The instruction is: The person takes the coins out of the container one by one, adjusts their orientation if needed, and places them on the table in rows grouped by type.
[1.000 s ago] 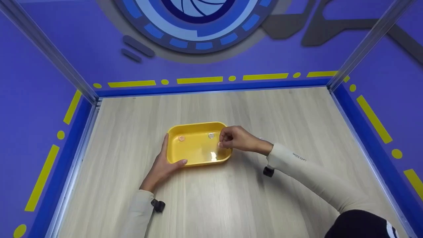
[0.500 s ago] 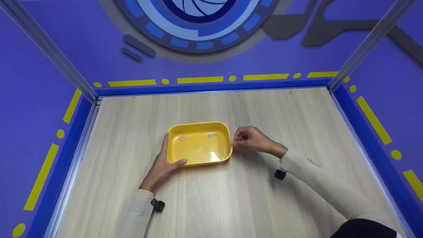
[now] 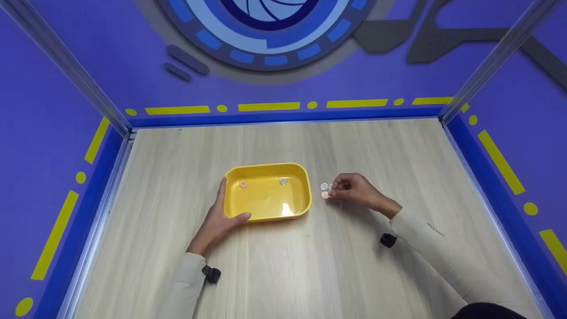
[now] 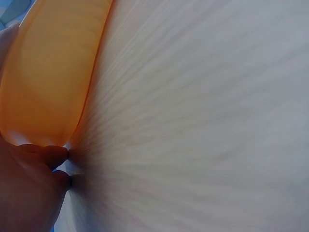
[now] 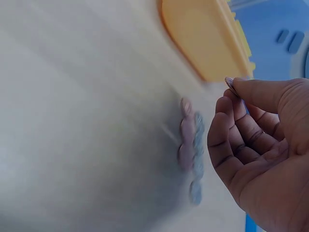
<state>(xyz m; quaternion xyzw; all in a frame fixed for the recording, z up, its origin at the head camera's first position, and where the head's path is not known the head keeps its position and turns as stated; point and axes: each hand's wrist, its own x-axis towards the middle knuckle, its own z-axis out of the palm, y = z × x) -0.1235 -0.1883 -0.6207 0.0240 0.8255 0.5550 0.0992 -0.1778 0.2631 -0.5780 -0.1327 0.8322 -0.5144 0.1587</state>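
Observation:
My left hand grips the near left corner of a yellow tray, thumb over the near rim and fingers along the left wall. Two coins lie apart inside the tray: a copper coin at the left and a silver coin at the right. Right of the tray, my right hand pinches a coin between thumb and fingertips. Below that hand in the right wrist view, several copper coins lie in a row beside several silver coins. In the head view, my hand covers most of these.
A wood-grain table bears everything. Blue walls with yellow markings border it at the back and both sides, with metal edging along the joins. Each wrist carries a small black camera.
My right hand has moved right, from over the tray's right end to above the coins on the table, with a coin in its fingertips. The left hand and tray stay put.

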